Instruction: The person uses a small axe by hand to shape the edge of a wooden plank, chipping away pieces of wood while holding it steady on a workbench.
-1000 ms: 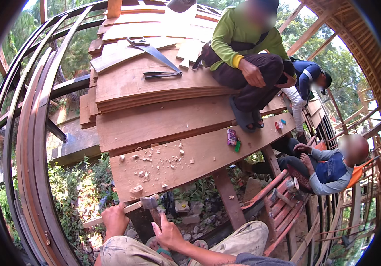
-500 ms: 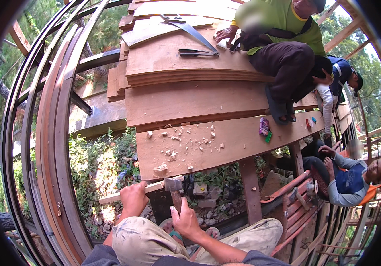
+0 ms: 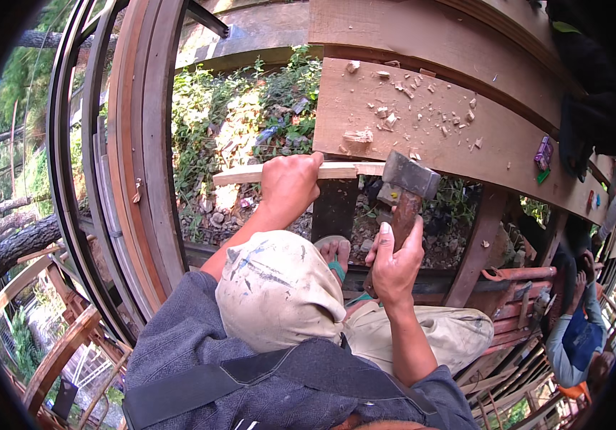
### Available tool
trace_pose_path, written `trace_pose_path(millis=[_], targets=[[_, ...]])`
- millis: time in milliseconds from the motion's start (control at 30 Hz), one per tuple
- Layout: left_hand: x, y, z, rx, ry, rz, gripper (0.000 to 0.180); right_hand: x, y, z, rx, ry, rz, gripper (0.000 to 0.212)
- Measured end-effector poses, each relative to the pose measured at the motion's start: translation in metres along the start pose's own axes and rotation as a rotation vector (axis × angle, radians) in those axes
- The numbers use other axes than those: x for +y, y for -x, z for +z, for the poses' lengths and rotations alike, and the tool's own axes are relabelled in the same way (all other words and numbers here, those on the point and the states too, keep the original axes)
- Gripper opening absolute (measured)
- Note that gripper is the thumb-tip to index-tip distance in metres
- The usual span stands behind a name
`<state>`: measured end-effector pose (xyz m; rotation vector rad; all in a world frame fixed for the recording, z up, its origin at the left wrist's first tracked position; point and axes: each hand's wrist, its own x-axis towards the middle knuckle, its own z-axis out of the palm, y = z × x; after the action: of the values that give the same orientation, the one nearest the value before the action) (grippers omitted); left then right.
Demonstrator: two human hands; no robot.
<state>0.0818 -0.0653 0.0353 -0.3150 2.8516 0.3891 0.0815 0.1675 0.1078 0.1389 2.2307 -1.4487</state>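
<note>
My left hand [image 3: 292, 185] is closed around a pale, narrow wooden strip [image 3: 340, 170] that runs left to right just below the near plank's edge. My right hand [image 3: 396, 264] grips a hatchet [image 3: 409, 178] by its brown wooden handle, the thumb lying along it. The hatchet's worn grey metal head overlaps the strip's right end; I cannot tell whether they touch. Wood chips [image 3: 392, 118] lie scattered over the near plank [image 3: 458, 143], with a larger chip [image 3: 357, 136] close to its edge.
Long timbers [image 3: 157, 143] and dark metal rails stand along the left. On the plank's right lie a purple pack [image 3: 543, 152] and a green lighter [image 3: 543, 174]. Below the gap are plants and rubble [image 3: 218, 208]. Another person [image 3: 581, 337] sits at the right.
My view has swung down and to the left, so the scene sits farther right and nearer. Both hands keep their holds, and the hatchet head is now beside the strip's right end, tilted differently.
</note>
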Motion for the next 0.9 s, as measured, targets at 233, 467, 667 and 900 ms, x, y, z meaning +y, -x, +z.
trace_pose_path(millis=[233, 467, 667, 900], targets=[[-0.004, 0.004, 0.011, 0.019, -0.002, -0.005, 0.027, 0.007, 0.002, 0.021, 0.033, 0.277, -0.227, 0.043], [0.001, 0.001, 0.002, 0.077, 0.026, 0.021, 0.016, -0.013, -0.006, 0.01, 0.032, 0.23, -0.251, 0.041], [0.0, 0.002, 0.006, 0.094, 0.015, 0.02, 0.016, 0.008, -0.021, 0.025, -0.16, 0.44, -0.089, 0.034], [0.0, 0.003, 0.004, 0.007, -0.021, 0.005, 0.026, -0.01, -0.011, 0.015, -0.042, 0.243, -0.107, 0.039]])
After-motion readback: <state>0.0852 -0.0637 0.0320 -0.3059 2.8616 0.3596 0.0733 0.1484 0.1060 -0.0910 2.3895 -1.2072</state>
